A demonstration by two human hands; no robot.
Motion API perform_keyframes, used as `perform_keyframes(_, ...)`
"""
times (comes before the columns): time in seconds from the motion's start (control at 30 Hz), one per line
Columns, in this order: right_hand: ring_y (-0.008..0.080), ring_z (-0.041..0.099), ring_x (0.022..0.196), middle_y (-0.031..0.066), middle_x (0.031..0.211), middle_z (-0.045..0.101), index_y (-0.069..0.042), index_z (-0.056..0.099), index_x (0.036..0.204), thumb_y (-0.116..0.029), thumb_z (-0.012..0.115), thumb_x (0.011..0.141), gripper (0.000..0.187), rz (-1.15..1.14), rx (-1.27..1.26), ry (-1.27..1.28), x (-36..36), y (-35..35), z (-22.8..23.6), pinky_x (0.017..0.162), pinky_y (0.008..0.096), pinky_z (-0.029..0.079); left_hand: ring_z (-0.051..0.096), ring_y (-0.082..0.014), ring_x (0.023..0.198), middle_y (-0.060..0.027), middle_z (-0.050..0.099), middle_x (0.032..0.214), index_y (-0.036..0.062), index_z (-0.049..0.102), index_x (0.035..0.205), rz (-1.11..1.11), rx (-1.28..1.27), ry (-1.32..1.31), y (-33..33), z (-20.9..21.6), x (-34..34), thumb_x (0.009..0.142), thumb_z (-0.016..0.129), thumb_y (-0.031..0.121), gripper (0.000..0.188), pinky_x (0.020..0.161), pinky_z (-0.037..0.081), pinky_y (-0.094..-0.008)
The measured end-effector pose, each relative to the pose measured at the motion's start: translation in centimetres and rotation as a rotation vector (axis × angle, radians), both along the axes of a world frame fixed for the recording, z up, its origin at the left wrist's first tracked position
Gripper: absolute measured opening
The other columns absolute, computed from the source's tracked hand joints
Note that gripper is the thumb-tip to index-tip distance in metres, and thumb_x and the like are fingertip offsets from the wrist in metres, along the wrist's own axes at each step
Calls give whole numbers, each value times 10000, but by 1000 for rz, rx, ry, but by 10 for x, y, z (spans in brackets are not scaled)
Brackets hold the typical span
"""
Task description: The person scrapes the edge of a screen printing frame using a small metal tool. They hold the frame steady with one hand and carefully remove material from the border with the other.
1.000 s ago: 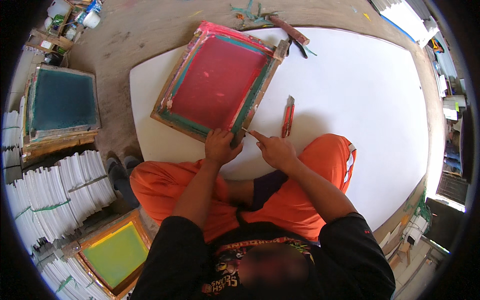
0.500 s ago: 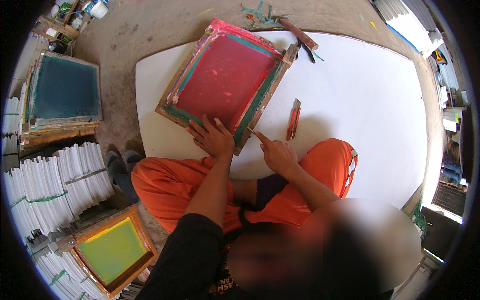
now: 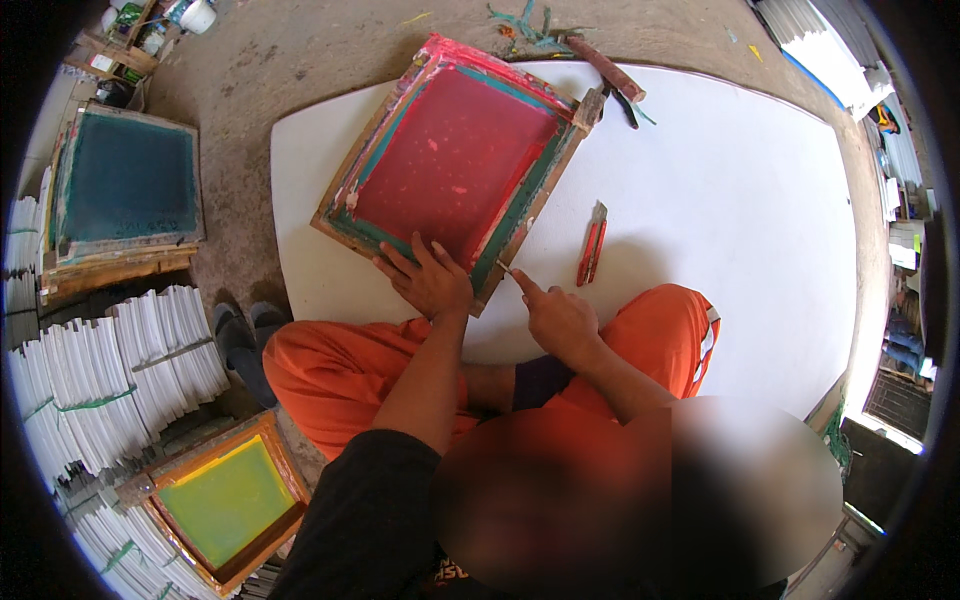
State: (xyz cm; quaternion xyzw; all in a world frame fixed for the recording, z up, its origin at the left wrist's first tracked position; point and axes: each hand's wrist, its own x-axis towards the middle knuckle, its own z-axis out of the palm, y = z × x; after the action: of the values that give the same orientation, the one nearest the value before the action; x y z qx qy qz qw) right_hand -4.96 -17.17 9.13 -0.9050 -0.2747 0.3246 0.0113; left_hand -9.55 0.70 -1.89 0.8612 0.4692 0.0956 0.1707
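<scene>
A screen-printing frame [image 3: 462,150] with red mesh, green edging and a wooden border lies at a slant on the white board. My left hand [image 3: 432,280] rests with fingers spread on its near corner. My right hand [image 3: 560,318] is closed around a slim tool [image 3: 505,267] whose thin metal tip touches the frame's near right wooden edge. Most of that tool is hidden in my fingers, so its kind does not show. A red utility knife [image 3: 592,246] lies on the board right of the frame, blade partly out.
The white board [image 3: 740,210] spreads under me. Beyond the frame lie a brown-handled tool [image 3: 612,72] and green scraps [image 3: 530,28]. At left are a dark green screen [image 3: 130,175], tied paper stacks [image 3: 95,375] and a yellow-green screen [image 3: 225,500].
Both hands keep nearly the same places, with the tool's tip still at the frame's edge. The whole view has shifted slightly.
</scene>
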Motion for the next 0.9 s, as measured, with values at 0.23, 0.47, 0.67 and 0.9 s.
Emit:
perform_keyframes(0.23,394,750,878,207,978,715,-208,342,1668,-209,439,1100,576,108,-95,-10,4,9,9,763,559,618,20,-590,1582,-365,113,1703,104,516,1538,-68,25,32,-2,-4,-4,1140,383,356,489,1270,163,-646)
perform_keyframes(0.47,441,734,805,252,950,701,-231,291,1684,-252,451,1114,593,-77,196,234,16,-5,-17,756,593,597,10,-623,1567,-403,97,1686,101,505,1539,-105,20,47,-4,2,-3,1144,375,340,480,1262,154,-658)
perform_keyframes(0.67,448,725,842,263,938,705,-274,304,1674,-315,454,1124,571,63,5,31,4,-10,-27,800,597,581,28,-626,1564,-405,107,1681,93,526,1520,-87,-3,-9,-1,0,-4,1144,374,334,472,1264,172,-654)
perform_keyframes(0.9,444,726,803,254,993,704,-337,261,1686,-338,462,1130,591,-56,225,123,1,-24,-61,732,596,584,25,-624,1565,-409,114,1676,86,529,1516,-110,57,-14,1,0,-3,1146,360,344,482,1267,166,-651)
